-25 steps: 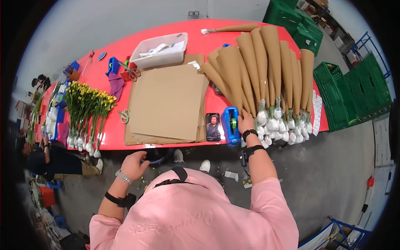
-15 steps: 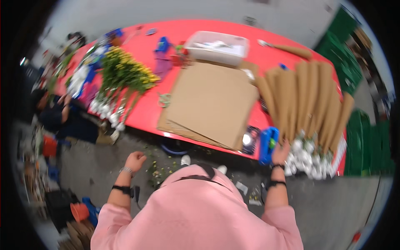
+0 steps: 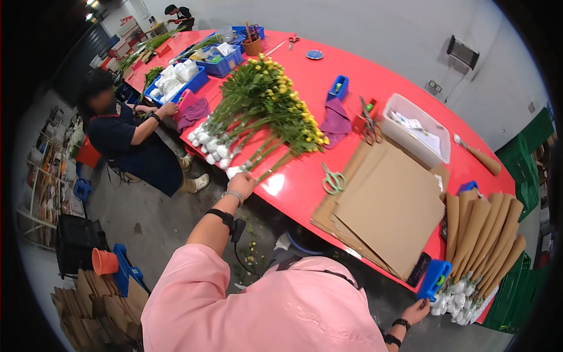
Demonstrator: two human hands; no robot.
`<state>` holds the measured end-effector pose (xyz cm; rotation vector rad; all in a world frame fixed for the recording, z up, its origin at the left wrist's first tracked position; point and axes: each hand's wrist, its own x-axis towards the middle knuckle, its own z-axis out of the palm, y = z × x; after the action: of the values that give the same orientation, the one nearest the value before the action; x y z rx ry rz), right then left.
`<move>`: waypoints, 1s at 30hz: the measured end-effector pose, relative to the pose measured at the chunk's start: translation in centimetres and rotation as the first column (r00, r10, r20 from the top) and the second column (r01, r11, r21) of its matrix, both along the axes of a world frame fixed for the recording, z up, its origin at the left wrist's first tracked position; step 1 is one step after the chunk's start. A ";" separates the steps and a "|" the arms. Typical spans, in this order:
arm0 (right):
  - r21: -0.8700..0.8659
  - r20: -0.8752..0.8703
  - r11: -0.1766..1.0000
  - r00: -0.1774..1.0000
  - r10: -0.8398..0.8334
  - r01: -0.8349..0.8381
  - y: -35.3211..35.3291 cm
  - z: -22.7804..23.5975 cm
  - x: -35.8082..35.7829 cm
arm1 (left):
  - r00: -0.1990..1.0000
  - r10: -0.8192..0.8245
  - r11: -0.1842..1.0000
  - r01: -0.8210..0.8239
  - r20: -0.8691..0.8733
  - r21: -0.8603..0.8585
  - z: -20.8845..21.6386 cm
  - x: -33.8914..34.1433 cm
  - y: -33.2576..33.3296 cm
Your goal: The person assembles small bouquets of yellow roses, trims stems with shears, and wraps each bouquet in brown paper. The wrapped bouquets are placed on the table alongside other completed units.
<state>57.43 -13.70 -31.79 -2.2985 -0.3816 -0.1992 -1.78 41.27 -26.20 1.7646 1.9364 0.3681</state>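
Observation:
My left hand [image 3: 242,183] reaches to the table's near edge, its fingers closed at the lower stems of a bunch of yellow flowers [image 3: 281,105]. White wrapped stem ends [image 3: 216,145] lie in a cluster beside it. On the far right, my right hand [image 3: 416,311] hangs by the table edge, fingers somewhat apart and nothing visible in them. It is nearest a blue tape dispenser [image 3: 434,280] and the white wrapped ends [image 3: 460,302] of several flowers rolled in brown paper cones [image 3: 484,234].
Stacked brown paper sheets [image 3: 390,205] lie mid-table, with green-handled scissors [image 3: 334,180] beside them. Behind stands a white plastic bin [image 3: 416,129]. Blue crates [image 3: 220,61] fill the far left. A co-worker [image 3: 126,132] works at the left edge. Brown cardboard [image 3: 97,305] stands on the floor.
My view has swung left. My left hand has gone from beside my body up to the flower stems. The right hand has come away from the paper cones, down beside the tape dispenser.

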 end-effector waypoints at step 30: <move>-0.343 -0.580 0.938 0.775 -0.251 0.047 -3.1 -6.0 -28.5 | 0.966 -0.021 0.772 -0.147 0.257 0.618 7.4 -10.8 26.6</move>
<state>28.90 -16.77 -37.81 -2.5382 0.1297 0.5777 -12.56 67.86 -18.83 1.9101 1.8005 1.3428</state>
